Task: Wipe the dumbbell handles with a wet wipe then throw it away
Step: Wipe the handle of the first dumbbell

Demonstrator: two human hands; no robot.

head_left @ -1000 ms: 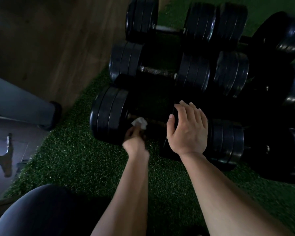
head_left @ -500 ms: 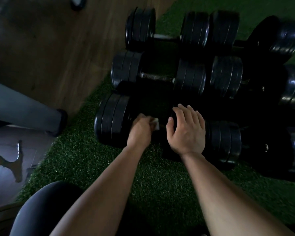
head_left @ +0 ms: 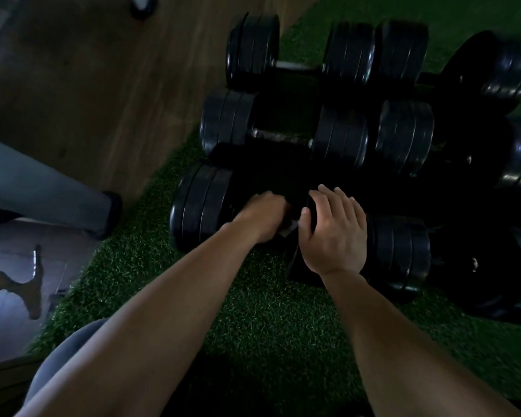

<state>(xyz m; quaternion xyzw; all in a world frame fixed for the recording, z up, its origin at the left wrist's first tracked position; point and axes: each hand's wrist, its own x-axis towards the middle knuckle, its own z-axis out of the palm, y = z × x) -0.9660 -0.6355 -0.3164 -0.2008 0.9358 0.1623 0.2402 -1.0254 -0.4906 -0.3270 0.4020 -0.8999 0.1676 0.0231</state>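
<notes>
The nearest black dumbbell (head_left: 202, 207) lies on green turf, its handle hidden under my hands. My left hand (head_left: 263, 216) is curled over that handle with a white wet wipe (head_left: 290, 227) in it; only a small corner of the wipe shows below the fingers. My right hand (head_left: 336, 228) rests flat, fingers apart, on the dumbbell's right-hand plates. Behind it lies a second dumbbell (head_left: 339, 141) with a bare metal handle (head_left: 278, 136), and a third dumbbell (head_left: 251, 51) further back.
More black dumbbells (head_left: 403, 254) crowd the right side. The green turf (head_left: 268, 320) covers the near floor; a wooden floor (head_left: 82, 85) lies to the left. Another person's trouser leg and shoe (head_left: 103, 215) stand at the turf's left edge. My knee (head_left: 63, 356) is at bottom left.
My left hand has moved from in front of the handle up onto it and slid right along it with the wipe. My right hand has stayed on the plates.
</notes>
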